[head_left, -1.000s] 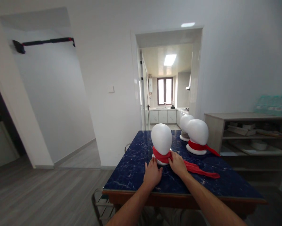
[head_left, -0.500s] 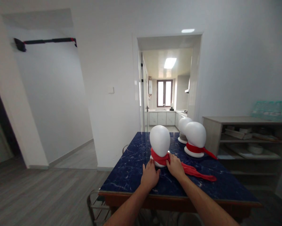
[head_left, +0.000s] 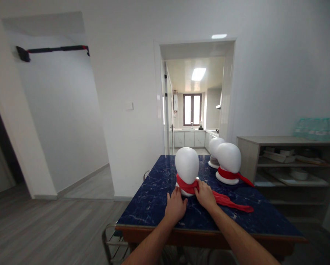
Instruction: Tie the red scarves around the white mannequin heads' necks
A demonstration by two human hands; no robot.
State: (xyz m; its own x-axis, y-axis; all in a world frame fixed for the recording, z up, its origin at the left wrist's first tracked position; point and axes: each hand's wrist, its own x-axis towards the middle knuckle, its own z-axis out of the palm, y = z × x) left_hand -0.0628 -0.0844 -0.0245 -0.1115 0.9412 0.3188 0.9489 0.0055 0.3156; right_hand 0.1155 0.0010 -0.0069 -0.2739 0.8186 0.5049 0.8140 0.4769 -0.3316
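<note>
Two more white heads [head_left: 227, 158] stand behind the scarfed one [head_left: 187, 165] both hands pinch: left hand [head_left: 176, 207], right hand [head_left: 205, 195].

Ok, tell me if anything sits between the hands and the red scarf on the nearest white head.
Nothing visible does. The left hand and right hand already touch the red scarf around the nearest white head.

— What's carrying it all?
— A dark blue marbled table [head_left: 159, 206] with a brown wooden edge.
— And on it?
— Three white heads: the near head [head_left: 187, 165], a right head [head_left: 229, 158], and a far head [head_left: 215, 147] half hidden behind that one.
— Anything else?
— A red scarf [head_left: 231, 203] trails across the top from the near head.
</note>
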